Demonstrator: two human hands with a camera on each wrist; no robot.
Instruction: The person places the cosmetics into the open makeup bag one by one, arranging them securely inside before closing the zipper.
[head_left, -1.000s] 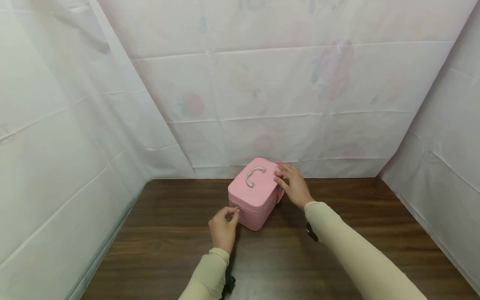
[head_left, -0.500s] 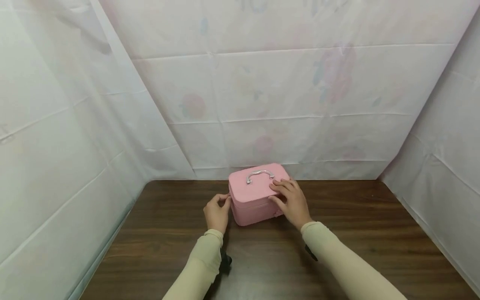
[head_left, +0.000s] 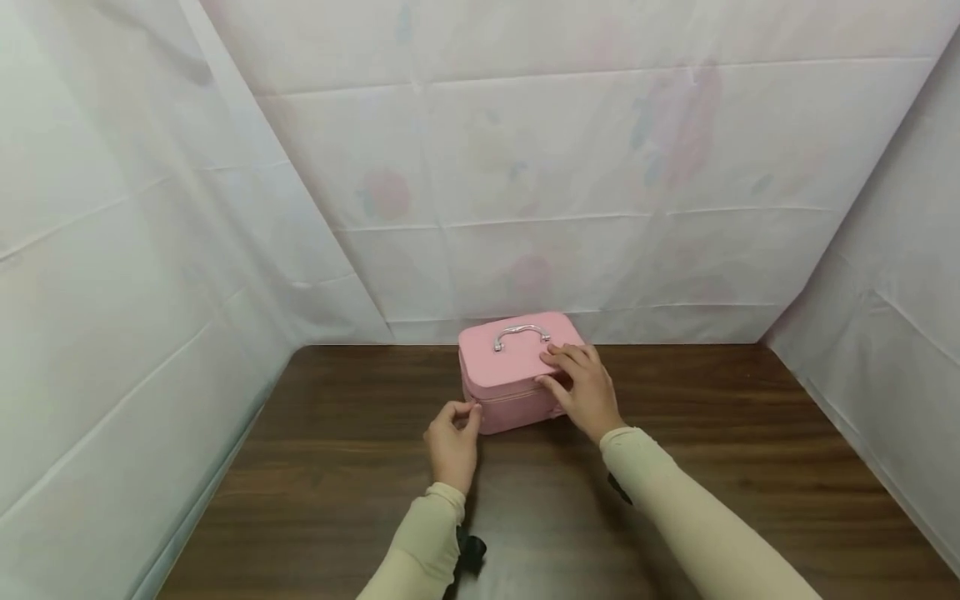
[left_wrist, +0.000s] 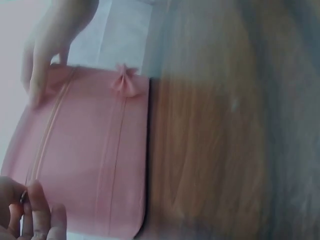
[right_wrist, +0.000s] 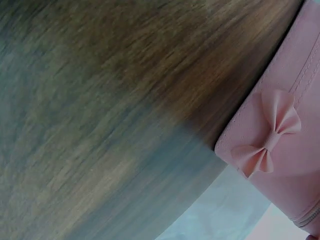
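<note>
Pinching something small, likely the zipper pull, at the near left corner of the pink case (head_left: 517, 371): left hand (head_left: 452, 442), thumb and forefinger pressed together at the zipper line, other fingers curled, wrist low over the table (head_left: 750, 467). Resting further right on the lid's near right edge: right hand (head_left: 583, 390), fingers spread flat on top, thumb down against the front face, steadying. Sitting at the back of the table, close to the draped white sheet (head_left: 525, 167), with a silver handle (head_left: 520, 333) on the lid and a small pink bow (right_wrist: 267, 137) on the end face. Nothing between hands and case. Compared with half a second ago: left hand shifted from the case's left side round to its front corner; case slightly further back; right hand unchanged in grip.
</note>
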